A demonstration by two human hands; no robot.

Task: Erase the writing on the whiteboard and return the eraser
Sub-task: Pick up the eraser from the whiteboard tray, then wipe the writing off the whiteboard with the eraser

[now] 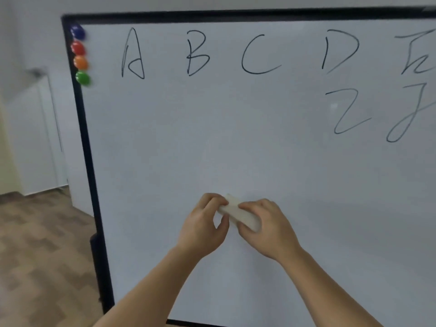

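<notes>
- Whiteboard [165, 142], black frame, letters [195, 53] along top
- Both hands, left hand [204, 228], right hand [271, 228], fingers pinching pale eraser [240, 214]
- Herringbone wood floor [40, 251] at left

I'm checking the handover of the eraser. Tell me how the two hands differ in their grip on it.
The left hand pinches the upper end of the eraser with its fingertips; the right hand wraps the lower end, fingers curled over it. The left hand sits slightly higher. Both hold the eraser low in front of the whiteboard.

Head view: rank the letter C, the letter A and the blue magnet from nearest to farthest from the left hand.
1. Letter C, top row, above the left hand.
2. Letter A, top row, further left.
3. Blue magnet, top-left corner of the frame.
</notes>
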